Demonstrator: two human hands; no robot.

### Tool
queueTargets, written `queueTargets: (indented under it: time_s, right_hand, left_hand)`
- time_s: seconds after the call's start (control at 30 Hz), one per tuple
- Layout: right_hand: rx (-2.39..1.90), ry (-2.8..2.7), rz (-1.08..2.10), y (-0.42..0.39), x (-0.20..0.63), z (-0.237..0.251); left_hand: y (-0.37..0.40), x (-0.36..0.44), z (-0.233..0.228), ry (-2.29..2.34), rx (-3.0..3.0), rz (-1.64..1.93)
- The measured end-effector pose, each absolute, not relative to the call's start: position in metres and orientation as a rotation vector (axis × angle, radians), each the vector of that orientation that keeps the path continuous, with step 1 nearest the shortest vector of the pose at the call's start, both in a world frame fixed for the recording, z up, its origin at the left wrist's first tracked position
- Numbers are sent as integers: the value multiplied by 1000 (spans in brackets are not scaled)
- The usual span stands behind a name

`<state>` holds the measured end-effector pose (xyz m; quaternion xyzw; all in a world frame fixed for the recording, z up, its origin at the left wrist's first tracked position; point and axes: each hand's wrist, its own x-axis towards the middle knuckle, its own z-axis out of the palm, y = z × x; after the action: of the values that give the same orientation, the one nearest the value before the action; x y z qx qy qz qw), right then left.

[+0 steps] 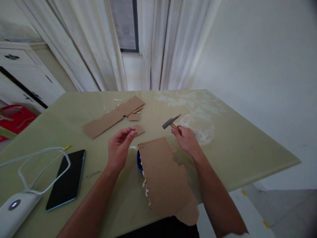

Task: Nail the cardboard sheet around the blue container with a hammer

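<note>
White curtains and a window stand behind a pale green table w/ a faded floral print toward its far right corner. Right hand is clenched round the wooden handle of a small hammer, head raised just above the tabletop near mid-table. Left hand pinches something thin between thumb & forefinger, prob. a small nail, though it's too small to be sure. Between the two hands a big cardboard piece lies at the near edge, overhanging it, a row of small holes along its far end; something blue shows under its left side. More cardboard scraps lie toward the far edge. Near the left edge: a dark phone, a white cable & a white charger.
</note>
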<state>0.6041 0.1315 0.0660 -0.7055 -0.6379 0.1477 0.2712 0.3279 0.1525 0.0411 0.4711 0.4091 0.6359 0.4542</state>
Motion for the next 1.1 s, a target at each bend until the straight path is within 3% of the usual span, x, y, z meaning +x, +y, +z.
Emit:
queueTargets:
  time_s: [0.6,1.1]
  right_hand:
    - [-1824,-1754,461,127,595,67]
    - [-1813,-1749,557,123,589,69]
  left_hand:
    - [133,337,44,1049,1342,1201]
    - [134,335,42,1077,1457,1181]
